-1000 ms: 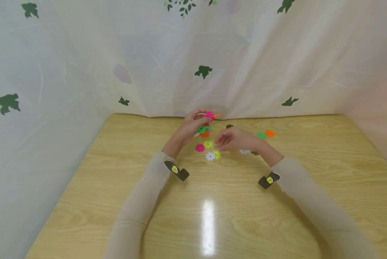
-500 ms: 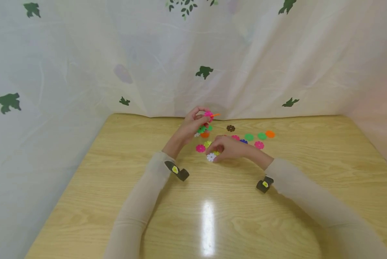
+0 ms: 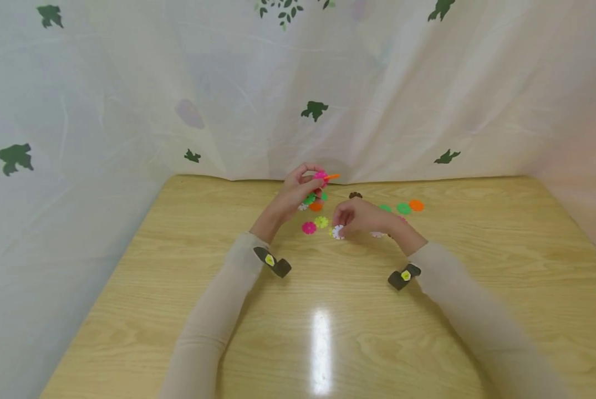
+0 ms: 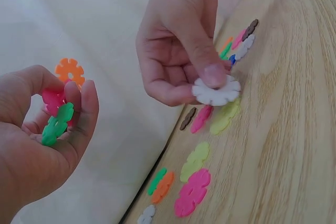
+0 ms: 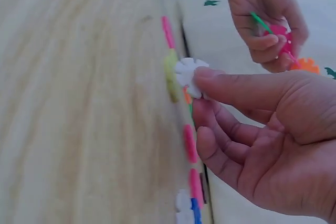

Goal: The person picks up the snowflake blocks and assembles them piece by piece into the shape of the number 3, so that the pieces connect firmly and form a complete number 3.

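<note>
Near the far edge of the table (image 3: 178, 310), the left hand (image 3: 291, 194) is curled round a joined cluster of pink, green and orange discs (image 4: 59, 109), held above the wood. Loose discs (image 3: 315, 225) lie below it. To the right, the right hand (image 3: 360, 216) pinches a white disc (image 4: 216, 89) between thumb and forefinger, just off the surface. The pinch covers only one edge, so the disc could probably slip or twist. A misaligned slot may jam or spring the cluster apart.

R hand (image 3: 360, 217) | now pinching white disc (image 3: 338, 232) | lifted off table (image 3: 427, 310)
</note>
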Motion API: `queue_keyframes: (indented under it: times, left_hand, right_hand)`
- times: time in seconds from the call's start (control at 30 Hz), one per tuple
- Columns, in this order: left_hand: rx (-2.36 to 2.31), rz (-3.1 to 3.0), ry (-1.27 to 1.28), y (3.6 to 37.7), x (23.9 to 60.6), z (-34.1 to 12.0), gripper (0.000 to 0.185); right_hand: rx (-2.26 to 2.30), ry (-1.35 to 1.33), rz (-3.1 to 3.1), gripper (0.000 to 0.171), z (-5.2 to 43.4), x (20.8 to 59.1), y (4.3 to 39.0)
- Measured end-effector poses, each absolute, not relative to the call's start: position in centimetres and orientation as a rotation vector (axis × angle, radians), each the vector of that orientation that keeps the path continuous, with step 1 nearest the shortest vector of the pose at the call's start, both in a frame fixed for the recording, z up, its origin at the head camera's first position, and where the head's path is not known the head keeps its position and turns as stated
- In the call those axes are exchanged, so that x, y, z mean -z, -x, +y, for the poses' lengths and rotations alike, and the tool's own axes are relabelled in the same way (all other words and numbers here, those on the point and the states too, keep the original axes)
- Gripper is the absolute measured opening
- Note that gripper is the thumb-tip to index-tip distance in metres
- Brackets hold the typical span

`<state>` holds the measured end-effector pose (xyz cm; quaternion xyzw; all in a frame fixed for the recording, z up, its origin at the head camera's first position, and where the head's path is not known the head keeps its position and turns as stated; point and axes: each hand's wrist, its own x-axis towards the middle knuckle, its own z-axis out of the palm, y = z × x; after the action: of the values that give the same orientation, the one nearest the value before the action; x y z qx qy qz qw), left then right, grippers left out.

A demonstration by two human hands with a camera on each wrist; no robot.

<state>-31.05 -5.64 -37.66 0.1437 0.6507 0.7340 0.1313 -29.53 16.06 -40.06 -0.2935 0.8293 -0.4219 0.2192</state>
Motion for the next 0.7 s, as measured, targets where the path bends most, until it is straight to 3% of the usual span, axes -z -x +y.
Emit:
queue_keyframes:
  times: [0.27,0.4,0.7]
  left_hand:
    - [-2.130,1.909,-0.397,31.1,37.7,-5.7,0.017]
    - [-2.124,1.895,-0.400,31.1,37.9,-5.7,0.014]
    - [-2.105,1.900,-0.400,31.3,38.3,-5.8,0.015]
  right_hand:
    - [1.435,0.606,2.418,0.022,17.2,38.6,29.8]
    - [1.749,0.456,2.364,0.028,17.6,37.7,29.4]
    - [2.184,0.337,2.169,0.019,17.5,37.4,29.1]
